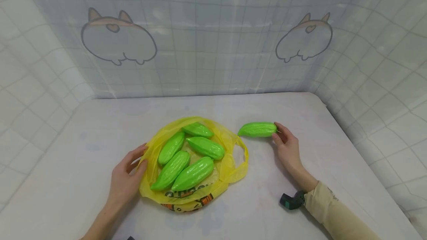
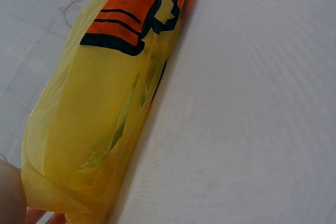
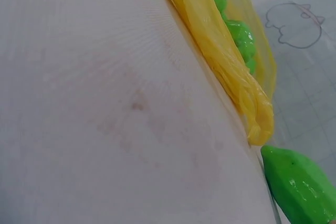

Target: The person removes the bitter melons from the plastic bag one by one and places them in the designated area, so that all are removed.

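Observation:
A yellow plastic bag (image 1: 220, 186) lies spread wide on the table, its mouth facing up. Inside it are several glossy green bitter melons (image 1: 193, 173) with ridged skins and pointed ends. My left hand (image 1: 126, 179) pinches the bag's left rim between thumb and fingers; the left wrist view shows the bag's side (image 2: 89, 119) with fingertips at its lower corner. To the right of the bag, one more bitter melon (image 1: 257, 129) lies sideways, its tip toward the bag handle (image 1: 246, 155). My right hand (image 1: 287, 147) pinches its blunt right end between thumb and fingers.
The pale table (image 1: 267, 210) has a back edge against a tiled-pattern curtain (image 1: 213, 47) with cartoon animal drawings. Similar white grid sheeting (image 1: 393, 66) hangs along the sides. A small black device (image 1: 293, 200) sits at the right wrist, beside a beige sleeve (image 1: 333, 210).

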Available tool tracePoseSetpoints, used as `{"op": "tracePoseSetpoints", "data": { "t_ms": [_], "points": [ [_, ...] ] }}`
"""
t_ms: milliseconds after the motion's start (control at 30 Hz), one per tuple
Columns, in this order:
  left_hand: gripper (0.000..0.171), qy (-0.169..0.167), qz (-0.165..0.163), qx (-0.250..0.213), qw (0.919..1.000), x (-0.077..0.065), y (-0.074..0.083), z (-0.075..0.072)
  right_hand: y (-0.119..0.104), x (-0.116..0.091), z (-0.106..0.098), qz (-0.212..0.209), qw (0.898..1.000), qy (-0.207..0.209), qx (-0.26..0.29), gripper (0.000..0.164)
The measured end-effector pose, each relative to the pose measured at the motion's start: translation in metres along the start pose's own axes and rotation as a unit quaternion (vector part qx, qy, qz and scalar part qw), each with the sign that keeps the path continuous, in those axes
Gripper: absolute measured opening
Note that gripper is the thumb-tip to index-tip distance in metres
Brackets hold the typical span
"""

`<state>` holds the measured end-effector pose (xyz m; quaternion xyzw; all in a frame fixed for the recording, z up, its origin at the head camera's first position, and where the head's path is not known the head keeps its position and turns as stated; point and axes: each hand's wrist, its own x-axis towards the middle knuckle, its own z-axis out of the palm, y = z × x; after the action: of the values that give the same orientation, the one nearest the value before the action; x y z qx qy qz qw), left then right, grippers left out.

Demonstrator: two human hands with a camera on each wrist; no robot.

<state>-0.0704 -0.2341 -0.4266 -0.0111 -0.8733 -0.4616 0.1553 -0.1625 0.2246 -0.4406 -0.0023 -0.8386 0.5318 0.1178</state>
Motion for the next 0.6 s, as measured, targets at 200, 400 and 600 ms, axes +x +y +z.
{"op": "tracePoseSetpoints", "data": {
  "t_ms": [200,400,600],
  "points": [
    [0.04,0.0,0.001,-0.001,1.0,0.0001,0.0,0.0001,0.0,0.001,-0.0004,0.012,1.0,-0.008,0.011,0.049],
    [0.04,0.0,0.0,0.001,1.0,0.0002,-0.0003,0.0001,-0.0002,0.0012,0.0004,0.023,1.0,-0.015,0.014,0.052],
    [0.04,-0.001,0.0,0.003,1.0,0.0001,0.0006,-0.0002,-0.0008,0.0002,0.0018,0.015,1.0,-0.01,0.012,0.054]
  ]
}}
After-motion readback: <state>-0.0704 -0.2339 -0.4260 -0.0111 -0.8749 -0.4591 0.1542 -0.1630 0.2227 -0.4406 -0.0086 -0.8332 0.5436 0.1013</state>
